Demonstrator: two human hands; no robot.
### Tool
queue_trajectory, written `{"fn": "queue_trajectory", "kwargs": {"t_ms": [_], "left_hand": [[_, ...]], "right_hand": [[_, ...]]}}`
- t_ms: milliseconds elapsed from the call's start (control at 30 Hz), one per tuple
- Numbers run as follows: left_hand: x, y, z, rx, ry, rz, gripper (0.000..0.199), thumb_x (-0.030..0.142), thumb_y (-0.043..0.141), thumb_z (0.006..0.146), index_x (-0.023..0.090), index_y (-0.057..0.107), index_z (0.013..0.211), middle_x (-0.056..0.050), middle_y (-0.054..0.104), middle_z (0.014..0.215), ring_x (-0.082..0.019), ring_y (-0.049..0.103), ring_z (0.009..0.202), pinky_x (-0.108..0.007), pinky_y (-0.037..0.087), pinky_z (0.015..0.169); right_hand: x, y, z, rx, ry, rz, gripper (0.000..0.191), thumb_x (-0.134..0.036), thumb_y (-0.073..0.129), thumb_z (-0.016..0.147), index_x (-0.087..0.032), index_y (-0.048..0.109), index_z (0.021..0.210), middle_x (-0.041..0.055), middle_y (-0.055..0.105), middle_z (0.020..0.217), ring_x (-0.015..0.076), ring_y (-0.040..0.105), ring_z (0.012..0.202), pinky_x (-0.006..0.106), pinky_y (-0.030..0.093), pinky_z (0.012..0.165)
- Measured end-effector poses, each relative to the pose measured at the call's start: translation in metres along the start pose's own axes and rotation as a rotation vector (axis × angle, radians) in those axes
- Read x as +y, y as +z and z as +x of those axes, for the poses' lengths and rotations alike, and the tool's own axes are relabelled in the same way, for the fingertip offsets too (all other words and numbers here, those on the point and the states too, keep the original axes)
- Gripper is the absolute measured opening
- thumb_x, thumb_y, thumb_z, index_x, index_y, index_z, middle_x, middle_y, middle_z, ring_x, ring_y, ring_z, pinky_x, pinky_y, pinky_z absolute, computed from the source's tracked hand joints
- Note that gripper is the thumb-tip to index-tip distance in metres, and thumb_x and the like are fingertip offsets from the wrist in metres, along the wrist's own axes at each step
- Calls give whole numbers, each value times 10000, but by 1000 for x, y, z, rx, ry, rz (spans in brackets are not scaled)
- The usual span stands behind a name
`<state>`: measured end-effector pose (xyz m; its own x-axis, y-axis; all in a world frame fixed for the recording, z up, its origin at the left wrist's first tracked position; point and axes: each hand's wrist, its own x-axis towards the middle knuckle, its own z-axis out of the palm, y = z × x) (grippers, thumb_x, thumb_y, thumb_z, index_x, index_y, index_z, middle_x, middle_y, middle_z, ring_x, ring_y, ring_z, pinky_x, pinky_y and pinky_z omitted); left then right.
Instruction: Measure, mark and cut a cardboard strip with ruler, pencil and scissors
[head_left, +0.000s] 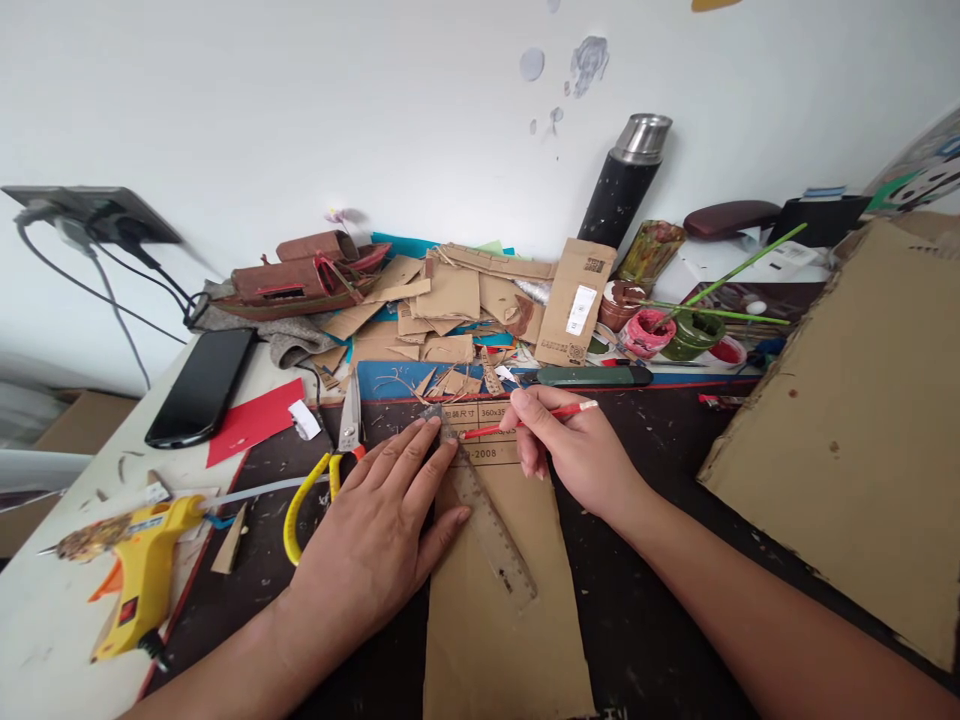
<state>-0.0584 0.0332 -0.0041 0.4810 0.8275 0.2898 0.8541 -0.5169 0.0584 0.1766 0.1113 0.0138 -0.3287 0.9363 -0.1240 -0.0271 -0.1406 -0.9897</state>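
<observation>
A strip of brown cardboard [510, 640] with printed lettering at its far end lies on the dark work surface. Slantwise across it rests a clear ruler [499, 540]. My left hand [386, 505] lies flat with its fingers stretched out, the fingertips pressing on the ruler's far end. In my right hand [574, 445] a red pencil [491, 430] is pinched, its tip beside the ruler near the left fingertips. Yellow-handled scissors [306, 505] lie just left of my left hand, their handles partly covered by it.
A yellow glue gun [146, 570] and black phone [201, 388] lie left. Cardboard scraps [450, 290], a model boat [300, 280], a green utility knife [596, 376] and a black flask [622, 190] are at the back. Paint jars [649, 333] and a large cardboard sheet [862, 450] stand right.
</observation>
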Motion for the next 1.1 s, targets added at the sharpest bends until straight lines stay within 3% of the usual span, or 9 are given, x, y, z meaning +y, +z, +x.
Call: {"fn": "queue_trajectory", "kwargs": {"t_ms": [1100], "left_hand": [[1,2,-1,27,-9,1,549,488,449,1151,131,551,1556,-202,581,1634,-382,593,1471,-576,536,1136]], "right_hand": [[-1,0,0,-4,4,17,572,-760,684,953,-206,705,815,-28,602,516,125,520,451,234,403,445]]}}
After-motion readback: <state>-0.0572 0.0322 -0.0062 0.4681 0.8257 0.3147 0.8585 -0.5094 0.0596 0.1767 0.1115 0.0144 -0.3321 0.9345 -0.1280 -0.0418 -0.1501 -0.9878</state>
